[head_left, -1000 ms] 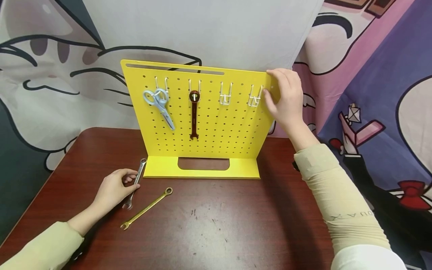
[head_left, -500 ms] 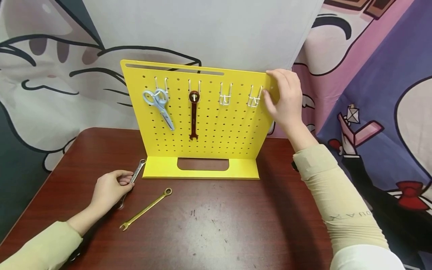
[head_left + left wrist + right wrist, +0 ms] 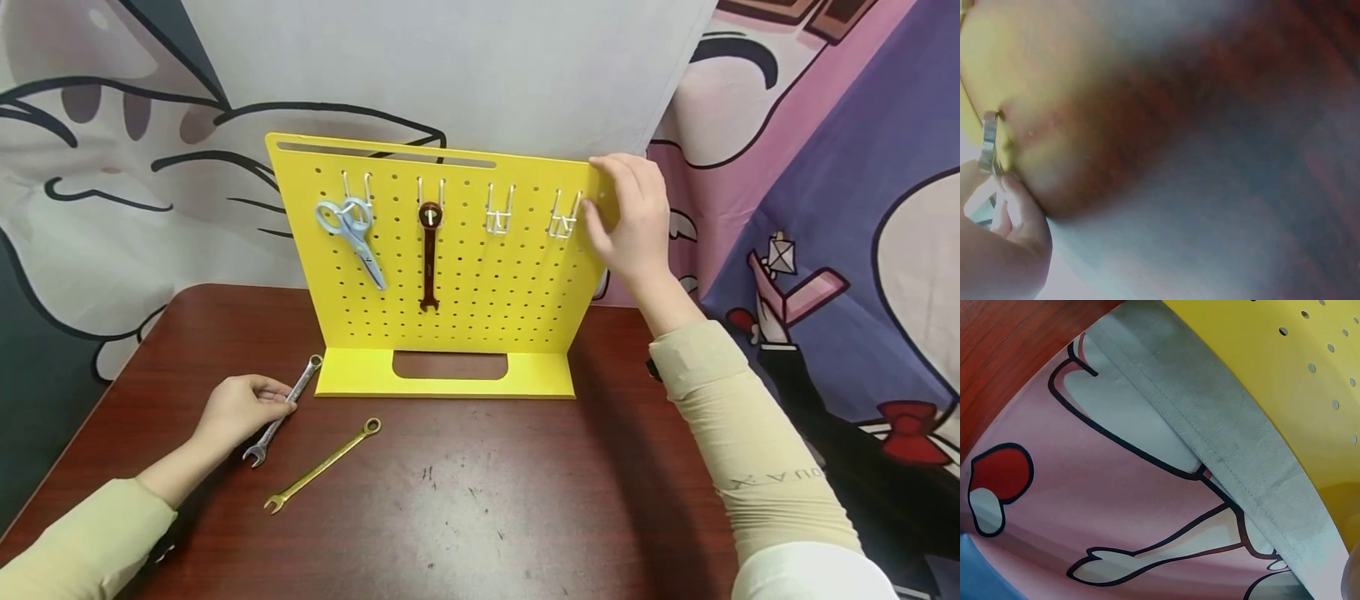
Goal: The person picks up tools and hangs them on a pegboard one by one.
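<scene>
My left hand (image 3: 236, 408) pinches a silver combination wrench (image 3: 303, 382) near the middle of its shaft, low over the table left of the pegboard. Its ring end points toward the board's base and its open end toward me. In the left wrist view one end of the wrench (image 3: 989, 137) sticks out past the fingers. My right hand (image 3: 633, 217) grips the top right corner of the yellow pegboard (image 3: 465, 298), thumb in front and fingers over the edge. A gold combination wrench (image 3: 322, 465) lies on the table, right of the left hand.
Light blue scissors (image 3: 360, 240) and a dark brown wrench (image 3: 429, 267) hang on the board's left hooks. Two white hooks, one mid-right (image 3: 498, 222) and one far right (image 3: 562, 225), hold nothing. The board's flat base (image 3: 352, 372) rests on the wooden table (image 3: 450, 517).
My left hand has moved slightly left, and the silver wrench's open end has swung left, out into view. My right hand has stayed at the board's corner.
</scene>
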`<state>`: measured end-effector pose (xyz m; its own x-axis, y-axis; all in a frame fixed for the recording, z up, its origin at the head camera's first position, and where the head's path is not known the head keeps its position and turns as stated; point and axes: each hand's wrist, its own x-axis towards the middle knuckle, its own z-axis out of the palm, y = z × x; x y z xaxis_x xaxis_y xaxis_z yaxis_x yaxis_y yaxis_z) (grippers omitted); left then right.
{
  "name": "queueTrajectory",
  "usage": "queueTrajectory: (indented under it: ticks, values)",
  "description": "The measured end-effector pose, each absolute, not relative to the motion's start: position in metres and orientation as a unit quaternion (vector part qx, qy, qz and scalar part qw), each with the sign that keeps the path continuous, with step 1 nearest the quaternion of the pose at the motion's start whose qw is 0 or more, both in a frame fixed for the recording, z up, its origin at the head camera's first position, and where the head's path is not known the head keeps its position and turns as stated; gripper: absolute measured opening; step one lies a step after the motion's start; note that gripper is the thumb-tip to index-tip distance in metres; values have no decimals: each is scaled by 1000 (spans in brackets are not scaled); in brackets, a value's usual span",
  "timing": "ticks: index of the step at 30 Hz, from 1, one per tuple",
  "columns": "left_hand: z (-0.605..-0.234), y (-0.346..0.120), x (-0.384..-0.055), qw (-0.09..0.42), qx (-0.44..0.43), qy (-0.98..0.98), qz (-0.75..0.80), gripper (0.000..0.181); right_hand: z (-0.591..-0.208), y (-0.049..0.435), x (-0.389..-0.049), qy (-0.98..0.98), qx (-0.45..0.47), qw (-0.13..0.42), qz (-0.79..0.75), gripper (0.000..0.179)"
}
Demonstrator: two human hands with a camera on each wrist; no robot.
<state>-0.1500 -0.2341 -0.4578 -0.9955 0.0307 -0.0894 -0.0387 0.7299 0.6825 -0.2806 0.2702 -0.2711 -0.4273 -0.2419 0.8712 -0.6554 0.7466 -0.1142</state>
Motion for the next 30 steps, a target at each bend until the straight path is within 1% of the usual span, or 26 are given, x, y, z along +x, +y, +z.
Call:
queueTrajectory:
  ticks: [5, 11, 19, 30]
  values:
    - [-455, -236, -155, 79, -8, 923, 377, 27, -270, 272, -280, -814, 275, 461, 221, 41]
    - [-452, -240, -157, 100, -15, 908, 407, 31, -270, 272, -280, -816, 275, 458, 220, 41]
    - [-441, -234, -151, 85, -18, 897, 434, 35, -270, 270, -279, -816, 276, 457, 220, 40]
    - [-415, -201, -153, 59, -13, 873, 485, 36, -270, 271, -279, -818, 276, 456, 216, 41]
